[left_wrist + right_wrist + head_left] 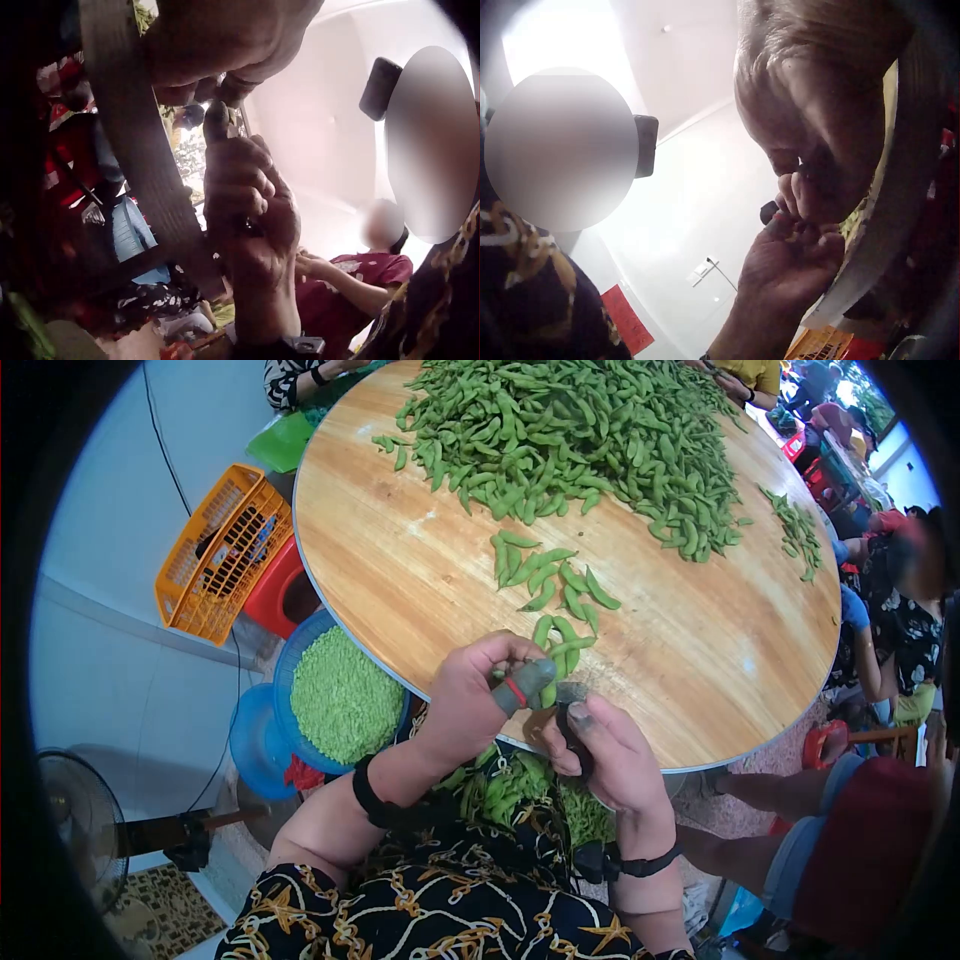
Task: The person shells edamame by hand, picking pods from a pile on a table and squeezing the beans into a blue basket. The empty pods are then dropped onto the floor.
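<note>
Over the near edge of the round wooden table [390, 580], the left hand [465, 695] curls its fingers around a green pod [549, 692]; a grey cover with a red band sits on its thumb [530, 680]. Close beside it, the right hand [622, 752] grips a dark object [573, 735], its type unclear. Several loose pods [575, 595] lie just beyond the fingers. In the left wrist view, the left hand [232, 37] is above the right hand [251, 195]. The right wrist view has the right hand [817, 112] above the left hand [784, 262]; shadow hides the grip.
A large heap of pods [570, 435] covers the table's far side, with a smaller pile [795, 530] at right. Left of the table are a blue basin of shelled beans [345, 695], an orange crate [222, 555], a red stool [285, 595] and a fan [80, 820]. People are around the table.
</note>
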`<state>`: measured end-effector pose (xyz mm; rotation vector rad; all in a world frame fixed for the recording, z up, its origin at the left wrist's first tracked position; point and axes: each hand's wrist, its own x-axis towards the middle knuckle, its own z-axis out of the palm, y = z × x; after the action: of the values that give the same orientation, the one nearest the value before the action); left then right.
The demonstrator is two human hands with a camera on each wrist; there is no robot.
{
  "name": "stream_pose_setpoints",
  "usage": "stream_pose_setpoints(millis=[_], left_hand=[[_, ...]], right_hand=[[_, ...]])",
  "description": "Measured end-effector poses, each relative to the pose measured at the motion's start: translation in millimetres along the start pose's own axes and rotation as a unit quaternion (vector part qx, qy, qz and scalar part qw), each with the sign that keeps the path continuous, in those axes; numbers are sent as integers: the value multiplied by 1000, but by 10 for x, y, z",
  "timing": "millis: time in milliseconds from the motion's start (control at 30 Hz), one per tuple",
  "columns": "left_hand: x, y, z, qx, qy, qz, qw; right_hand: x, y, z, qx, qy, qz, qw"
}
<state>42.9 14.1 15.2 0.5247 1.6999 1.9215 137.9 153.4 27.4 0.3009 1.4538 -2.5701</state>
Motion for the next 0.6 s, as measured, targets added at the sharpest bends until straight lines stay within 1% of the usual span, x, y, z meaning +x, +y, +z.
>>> stream_pose_setpoints(millis=[33,100,133,200,233,267,300,333,367,400,433,467,500,533,567,600], left_hand=[[-9,-21,7,-1,1,-2,1000],[-19,-76,20,100,44,42,993],[-24,-90,29,99,45,40,993],[-35,-118,45,110,44,90,989],[-33,-110,42,108,43,87,989],[-22,-82,31,35,-7,75,997],[-22,-59,21,-38,-57,63,996],[-40,-42,7,-41,-57,62,996],[-59,-24,-13,-72,-89,35,993],[-74,-19,-23,-102,-121,8,987],[-83,-30,-17,-105,-122,7,987],[-82,-44,-4,-116,-107,-11,987],[-82,-53,11,-127,-93,-30,987],[-90,-31,34,-130,-94,-30,987],[-102,12,63,-22,-73,8,997],[-114,36,70,85,-52,47,994]], right_hand=[[14,7,-15,-20,3,7,1000],[38,40,-66,-32,-9,5,999],[45,50,-78,-44,-22,1,999],[52,63,-64,-53,-18,-10,998],[47,67,-58,-62,-14,-23,998],[32,59,-54,-63,-11,-21,998],[14,41,-45,-9,-20,26,999],[-1,22,-33,43,-29,72,996],[-12,7,-16,42,-28,73,996],[-27,-1,4,84,-25,89,992],[-42,0,23,126,-22,106,986],[-52,14,32,124,-20,106,986],[-57,43,34,40,2,50,998],[-55,74,32,-44,23,-5,999],[-45,113,18,-44,25,-4,999],[-33,157,-1,-194,72,-68,976]])
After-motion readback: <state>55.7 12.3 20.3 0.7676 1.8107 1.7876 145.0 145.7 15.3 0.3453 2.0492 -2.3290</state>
